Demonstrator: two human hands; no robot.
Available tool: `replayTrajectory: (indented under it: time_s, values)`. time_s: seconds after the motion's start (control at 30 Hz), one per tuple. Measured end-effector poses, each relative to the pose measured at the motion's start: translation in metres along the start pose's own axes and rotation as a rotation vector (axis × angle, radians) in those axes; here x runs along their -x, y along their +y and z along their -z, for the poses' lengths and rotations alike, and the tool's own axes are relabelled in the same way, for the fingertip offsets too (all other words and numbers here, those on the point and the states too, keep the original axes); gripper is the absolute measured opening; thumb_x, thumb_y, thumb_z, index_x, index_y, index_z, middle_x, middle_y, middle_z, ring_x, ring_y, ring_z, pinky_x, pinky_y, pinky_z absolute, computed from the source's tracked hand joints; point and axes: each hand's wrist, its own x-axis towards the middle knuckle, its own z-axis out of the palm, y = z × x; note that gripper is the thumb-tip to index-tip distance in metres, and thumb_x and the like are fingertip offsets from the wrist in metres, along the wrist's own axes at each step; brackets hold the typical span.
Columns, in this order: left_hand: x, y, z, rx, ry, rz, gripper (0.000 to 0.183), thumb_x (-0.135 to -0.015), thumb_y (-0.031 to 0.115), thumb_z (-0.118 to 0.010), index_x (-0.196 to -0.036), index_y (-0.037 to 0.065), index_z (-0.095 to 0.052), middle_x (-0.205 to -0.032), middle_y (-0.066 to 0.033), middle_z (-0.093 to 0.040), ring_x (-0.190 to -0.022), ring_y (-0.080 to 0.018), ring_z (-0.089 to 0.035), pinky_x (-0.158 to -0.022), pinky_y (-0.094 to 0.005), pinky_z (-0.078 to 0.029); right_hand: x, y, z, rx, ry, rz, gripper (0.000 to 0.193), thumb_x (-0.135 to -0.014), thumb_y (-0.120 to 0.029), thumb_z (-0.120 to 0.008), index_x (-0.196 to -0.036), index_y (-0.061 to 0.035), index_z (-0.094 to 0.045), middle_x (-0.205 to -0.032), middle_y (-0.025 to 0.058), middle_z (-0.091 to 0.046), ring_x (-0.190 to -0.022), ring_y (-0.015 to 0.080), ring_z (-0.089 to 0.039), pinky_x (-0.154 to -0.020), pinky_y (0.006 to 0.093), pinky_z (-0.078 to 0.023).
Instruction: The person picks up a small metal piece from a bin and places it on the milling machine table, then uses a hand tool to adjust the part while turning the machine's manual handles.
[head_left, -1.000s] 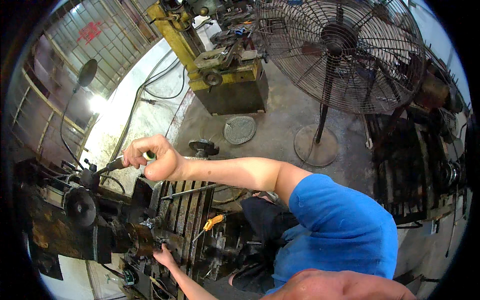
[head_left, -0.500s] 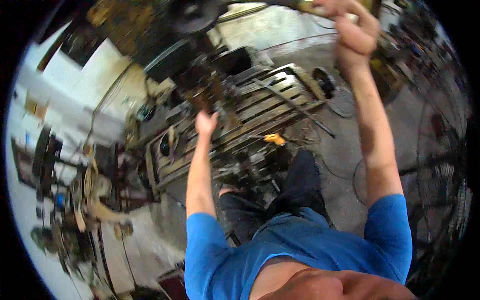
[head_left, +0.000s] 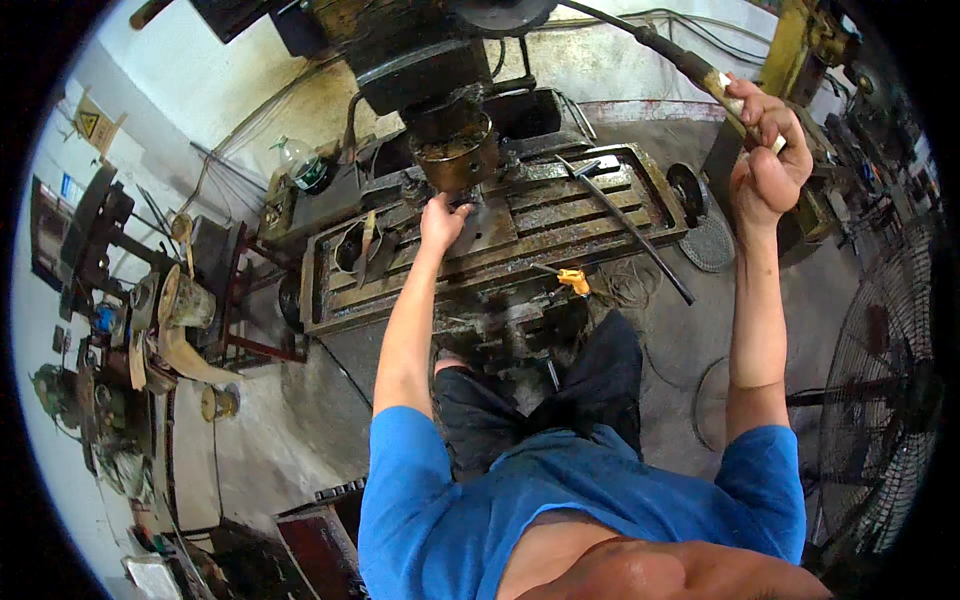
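My right hand (head_left: pixel 772 160) is raised at the upper right, its fingers wrapped round the pale grip of a long lever (head_left: pixel 690 65) that slopes down from the machine head. My left hand (head_left: pixel 442 222) reaches just under the round, oily spindle housing (head_left: pixel 457 160). Its thumb shows at the side, while the fingers look curled at something small there, partly hidden. Below lies the slotted machine table (head_left: pixel 600 225), wet and dirty. On it rest a long T-shaped bar (head_left: pixel 640 238), hanging over the front edge, and a dark open container with a brush (head_left: pixel 357 247).
A yellow-handled tool (head_left: pixel 573 281) sits at the table's front edge. Round handwheels (head_left: pixel 688 192) flank the table. A clear bottle (head_left: pixel 300 163) stands behind at the left. A large fan (head_left: pixel 885 370) occupies the right, near a cable on the floor. Shelving with pots (head_left: pixel 185 300) lines the left.
The view has shifted and sharpened. My right hand, with the lever grip, appears lower and further right. My left hand stays under the spindle housing.
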Motion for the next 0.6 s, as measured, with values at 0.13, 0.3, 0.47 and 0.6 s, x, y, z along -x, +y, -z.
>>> replayTrajectory:
  time_s: [0.13,0.3,0.47,0.6]
  values:
    - [0.050,0.013,0.062,-0.142,0.119,-0.131,0.042,-0.072,0.025,-0.064,-0.110,0.008,-0.056,-0.073,-0.0113,-0.063,-0.071,-0.0286,-0.061,-0.063,-0.0387,-0.047,0.014,0.002,0.004,0.054,0.015,0.010,0.014,-0.052,-0.008,-0.043,-0.064,-0.0016,-0.038,-0.079,0.0136,-0.049,-0.094,0.0335,-0.050,-0.094,0.0472,-0.030]
    - [0.107,-0.010,0.136,-0.563,0.482,-0.082,0.045,-0.077,0.035,-0.059,-0.115,0.013,-0.052,-0.080,-0.0143,-0.061,-0.070,-0.0317,-0.061,-0.056,-0.0416,-0.047,0.013,0.000,0.005,-0.025,0.057,-0.030,0.013,-0.053,-0.009,-0.045,-0.063,-0.0030,-0.039,-0.078,0.0141,-0.047,-0.096,0.0348,-0.049,-0.095,0.0497,-0.028]
    - [0.114,-0.047,0.139,-0.850,0.155,-0.039,0.044,-0.080,0.033,-0.055,-0.119,0.012,-0.048,-0.077,-0.0164,-0.061,-0.067,-0.0328,-0.061,-0.056,-0.0433,-0.047,0.004,-0.004,-0.003,-0.034,0.064,-0.045,0.011,-0.053,-0.007,-0.042,-0.063,-0.0040,-0.038,-0.079,0.0152,-0.048,-0.097,0.0352,-0.049,-0.095,0.0495,-0.028]
    - [0.107,-0.062,0.135,-0.637,0.400,-0.064,0.031,-0.084,0.026,-0.049,-0.109,0.009,-0.057,-0.067,-0.0178,-0.061,-0.062,-0.0339,-0.060,-0.055,-0.0440,-0.047,-0.001,-0.003,0.000,-0.038,0.032,-0.012,0.012,-0.054,-0.007,-0.043,-0.064,-0.0039,-0.037,-0.079,0.0148,-0.048,-0.097,0.0353,-0.049,-0.095,0.0486,-0.029]
